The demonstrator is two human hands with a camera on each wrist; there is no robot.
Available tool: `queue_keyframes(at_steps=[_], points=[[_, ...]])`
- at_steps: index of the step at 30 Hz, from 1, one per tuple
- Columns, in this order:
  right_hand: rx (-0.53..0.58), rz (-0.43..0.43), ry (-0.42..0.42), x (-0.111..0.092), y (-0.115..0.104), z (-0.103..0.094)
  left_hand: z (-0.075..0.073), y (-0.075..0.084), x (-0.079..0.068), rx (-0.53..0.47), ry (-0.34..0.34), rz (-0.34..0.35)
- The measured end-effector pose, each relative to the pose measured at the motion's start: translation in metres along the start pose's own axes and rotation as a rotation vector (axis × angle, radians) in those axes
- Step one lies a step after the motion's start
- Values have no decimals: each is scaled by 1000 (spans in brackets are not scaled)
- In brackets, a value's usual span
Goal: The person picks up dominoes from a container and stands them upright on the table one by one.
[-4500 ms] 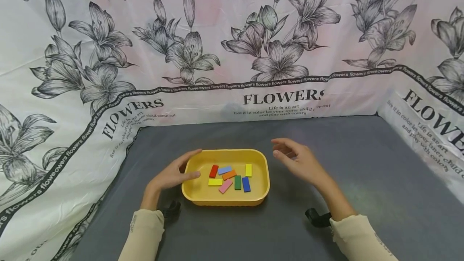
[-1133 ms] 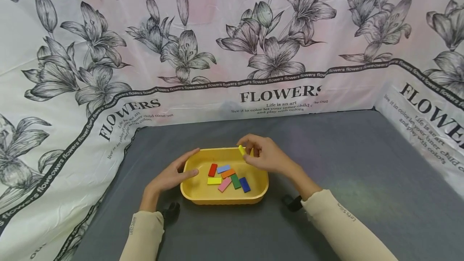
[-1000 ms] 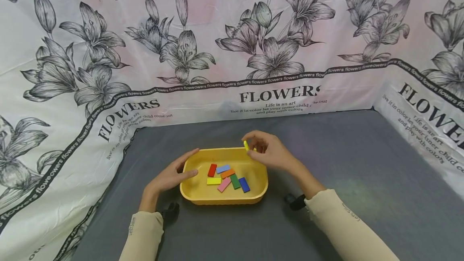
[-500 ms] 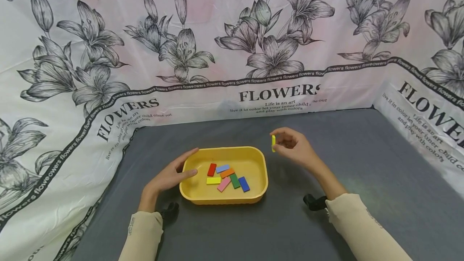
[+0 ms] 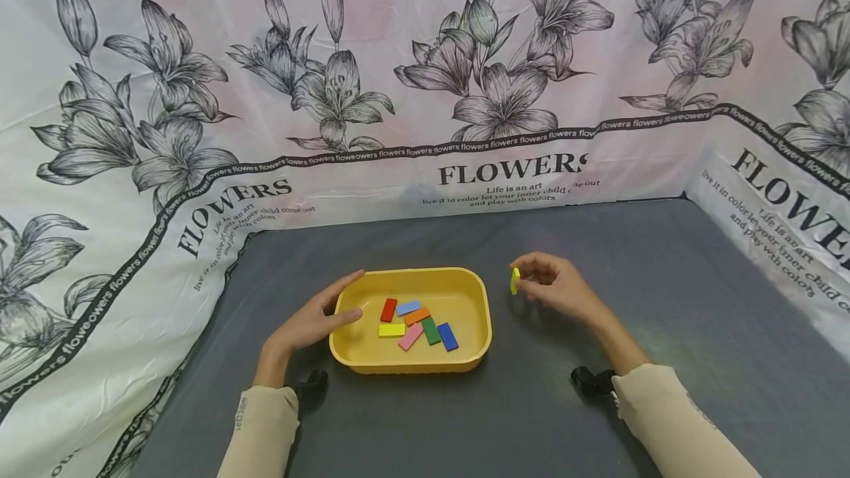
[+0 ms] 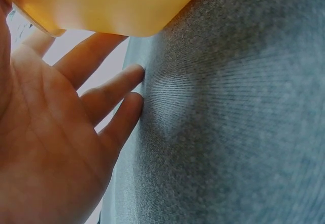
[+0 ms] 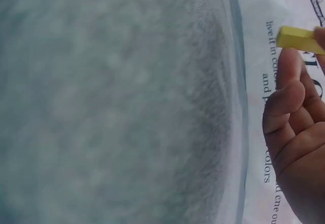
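Note:
My right hand (image 5: pixel 559 288) pinches a yellow block (image 5: pixel 515 281) on edge between thumb and fingertips, just right of the yellow tray (image 5: pixel 412 368). In the right wrist view the block (image 7: pixel 297 38) sticks out past my fingers. My left hand (image 5: pixel 317 321) holds the tray's left end, thumb over the rim and fingers outside. In the left wrist view two of its fingers (image 6: pixel 119 87) reach the grey table below the tray. Inside the tray lie a red block (image 5: pixel 388 310), a second yellow block (image 5: pixel 392 330), a green block (image 5: pixel 431 330) and several others.
The dark grey table (image 5: pixel 438 426) spreads around the tray. A white flower-printed cloth (image 5: pixel 372 198) rises along its back and sides. Black wrist devices sit under both forearms, one at the right wrist (image 5: pixel 591 382).
My right hand went into the tray, picked up the yellow block, lifted it over the right rim and lowered it beside the tray. The green and blue blocks shifted slightly. My left hand stayed put.

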State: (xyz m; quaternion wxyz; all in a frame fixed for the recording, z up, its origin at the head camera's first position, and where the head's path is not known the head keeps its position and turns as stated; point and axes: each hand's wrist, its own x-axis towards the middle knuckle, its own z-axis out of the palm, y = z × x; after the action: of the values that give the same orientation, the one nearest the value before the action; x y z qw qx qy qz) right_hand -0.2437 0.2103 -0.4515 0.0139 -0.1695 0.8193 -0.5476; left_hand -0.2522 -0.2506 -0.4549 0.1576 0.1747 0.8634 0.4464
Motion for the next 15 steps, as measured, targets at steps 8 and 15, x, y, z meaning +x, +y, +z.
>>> queue_keyframes(at_steps=[8,15], points=[[-41,61,-73,-3,4,-1,0,0,0,-5,1,-11],[-70,61,-126,-6,7,0,1,1,0,0,4,-17]])
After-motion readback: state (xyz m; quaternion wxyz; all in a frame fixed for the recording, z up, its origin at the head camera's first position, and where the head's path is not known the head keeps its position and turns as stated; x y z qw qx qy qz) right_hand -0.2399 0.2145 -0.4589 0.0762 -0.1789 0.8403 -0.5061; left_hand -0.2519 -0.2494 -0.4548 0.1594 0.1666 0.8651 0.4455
